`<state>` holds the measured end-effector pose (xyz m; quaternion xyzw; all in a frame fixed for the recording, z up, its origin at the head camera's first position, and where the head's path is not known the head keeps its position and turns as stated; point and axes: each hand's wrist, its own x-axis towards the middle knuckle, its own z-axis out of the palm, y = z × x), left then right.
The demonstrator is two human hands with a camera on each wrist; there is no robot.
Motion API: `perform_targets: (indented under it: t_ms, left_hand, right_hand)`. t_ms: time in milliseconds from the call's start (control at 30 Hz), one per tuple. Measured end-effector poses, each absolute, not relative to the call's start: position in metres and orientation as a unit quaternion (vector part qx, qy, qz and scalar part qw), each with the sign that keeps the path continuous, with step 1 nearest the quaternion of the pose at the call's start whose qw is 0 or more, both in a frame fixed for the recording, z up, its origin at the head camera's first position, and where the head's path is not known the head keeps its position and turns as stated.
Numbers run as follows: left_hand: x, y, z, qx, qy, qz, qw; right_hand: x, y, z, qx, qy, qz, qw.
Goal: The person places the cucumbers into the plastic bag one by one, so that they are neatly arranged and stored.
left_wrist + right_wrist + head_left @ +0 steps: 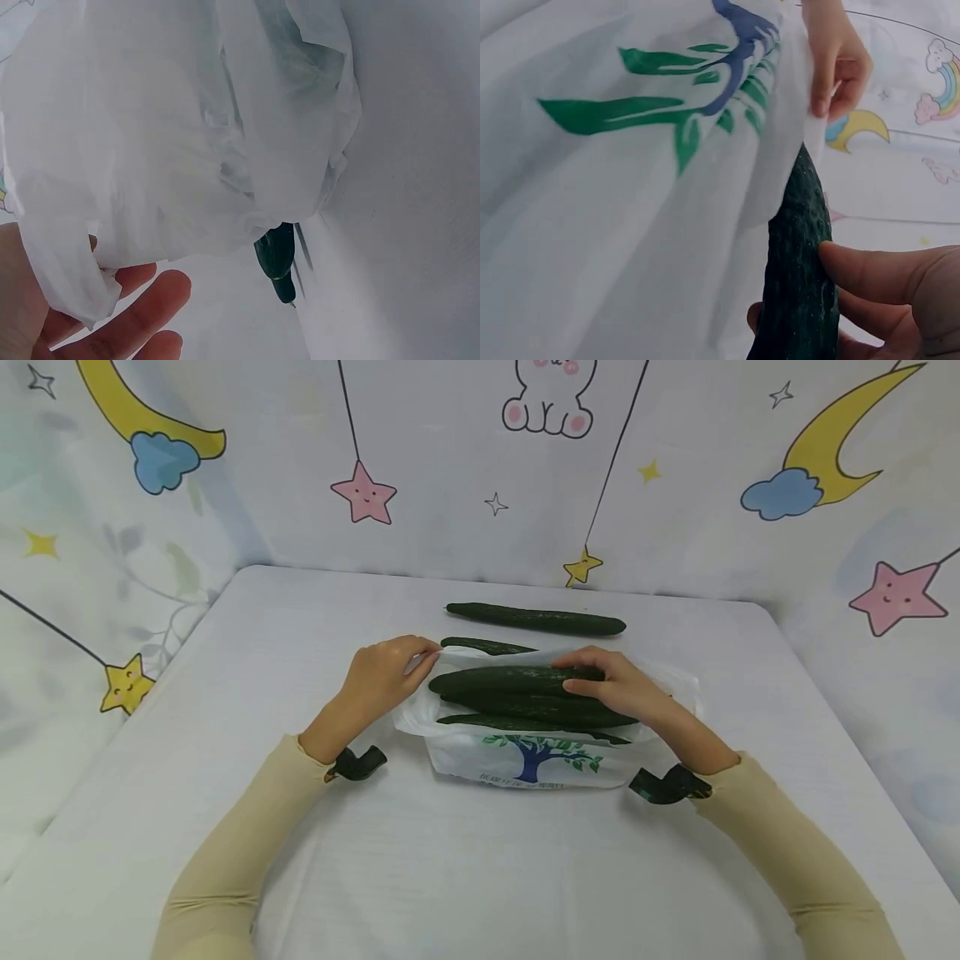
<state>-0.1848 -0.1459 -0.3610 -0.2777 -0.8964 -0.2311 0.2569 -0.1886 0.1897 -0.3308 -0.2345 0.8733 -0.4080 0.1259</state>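
Note:
A white plastic bag (457,756) with a printed tree lies on the table, its mouth spread wide. My left hand (382,670) pinches the bag's rim at its left end; in the left wrist view, a flap of the bag (71,277) runs between thumb and fingers. With thumb and fingers around its right part, my right hand (622,683) grips a dark green cucumber (502,680) at the bag's mouth. The right wrist view shows this bumpy cucumber (799,262) beside the bag's wall. More cucumbers (525,704) lie lengthwise in the bag.
One cucumber (536,618) lies near the back of the white-covered table (465,860). Another cucumber (480,645) is just behind the bag, partly hidden by it. A printed cloth (450,443) hangs behind the table.

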Motion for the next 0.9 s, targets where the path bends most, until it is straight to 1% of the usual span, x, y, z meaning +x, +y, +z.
perform_targets:
  t_ms: [333, 500, 733, 900]
  left_hand:
    - [-0.184, -0.144, -0.360, -0.282, -0.894, -0.232, 0.259]
    - [-0.183, -0.144, -0.360, -0.282, -0.896, -0.230, 0.256]
    - [-0.184, -0.144, -0.361, -0.287, -0.893, -0.229, 0.262]
    - [-0.184, -0.143, -0.360, -0.285, -0.893, -0.227, 0.264]
  right_hand:
    - [-0.200, 0.190, -0.344, -0.239, 0.877, -0.397, 0.126]
    - [-0.203, 0.190, -0.348, -0.237, 0.882, -0.385, 0.136]
    - [-0.206, 0.193, -0.352, -0.261, 0.896, -0.342, 0.109]
    - [-0.206, 0.194, -0.352, -0.274, 0.893, -0.340, 0.105]
